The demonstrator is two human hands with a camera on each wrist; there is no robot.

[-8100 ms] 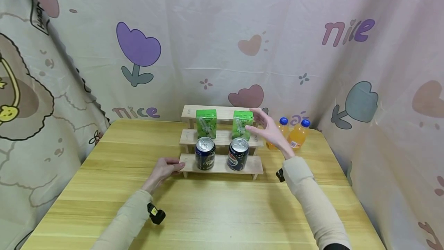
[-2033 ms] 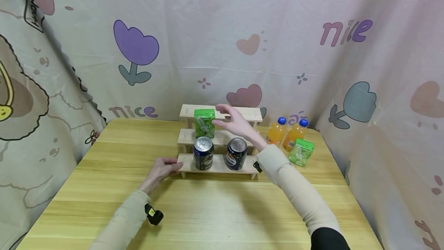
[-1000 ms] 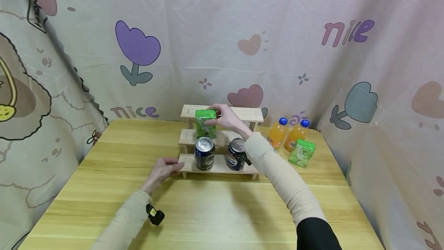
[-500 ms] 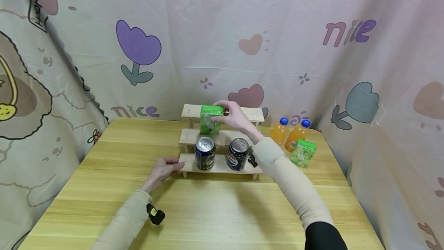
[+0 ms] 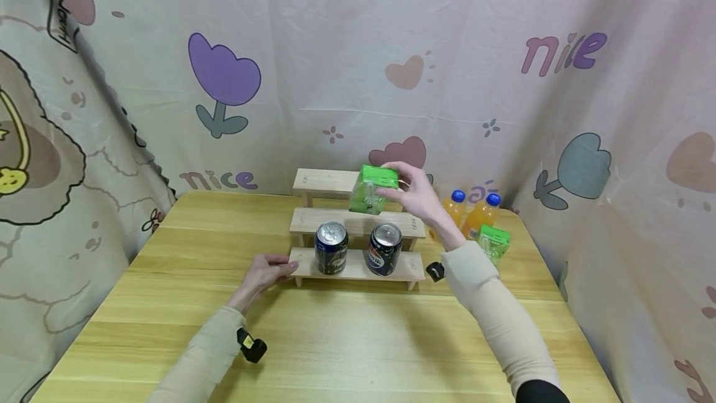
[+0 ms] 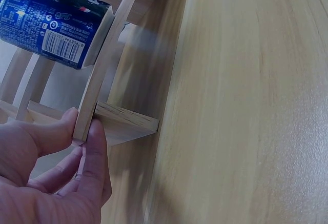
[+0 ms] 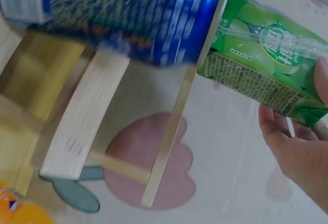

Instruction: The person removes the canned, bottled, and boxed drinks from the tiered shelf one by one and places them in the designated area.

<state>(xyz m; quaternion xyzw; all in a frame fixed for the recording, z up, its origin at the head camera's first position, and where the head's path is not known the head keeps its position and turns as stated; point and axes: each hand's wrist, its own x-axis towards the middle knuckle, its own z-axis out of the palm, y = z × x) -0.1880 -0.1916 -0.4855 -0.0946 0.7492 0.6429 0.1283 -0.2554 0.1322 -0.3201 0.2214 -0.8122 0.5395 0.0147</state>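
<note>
My right hand (image 5: 416, 194) grips a green juice box (image 5: 370, 190) near its top and holds it, tilted, above the middle tier of a three-tier wooden shelf (image 5: 316, 221). The right wrist view shows the juice box (image 7: 271, 55) between thumb and fingers, with its straw along one side. With thumb above and fingers below, my left hand (image 5: 264, 273) pinches the left end of the bottom tier; the left wrist view shows this hand (image 6: 61, 162) closely. Two dark blue soda cans (image 5: 331, 249) (image 5: 384, 250) stand upright on the bottom tier.
Right of the shelf, two orange juice bottles (image 5: 482, 215) (image 5: 455, 205) with blue caps stand on the wooden table (image 5: 358, 341). Another green juice box (image 5: 493, 243) is in front of them, partly behind my right sleeve. A printed curtain (image 5: 335, 79) hangs behind.
One juice box went from the middle tier to the table beside the bottles. My right hand then took the other box, lifted it and moved it right. The left hand has stayed put.
</note>
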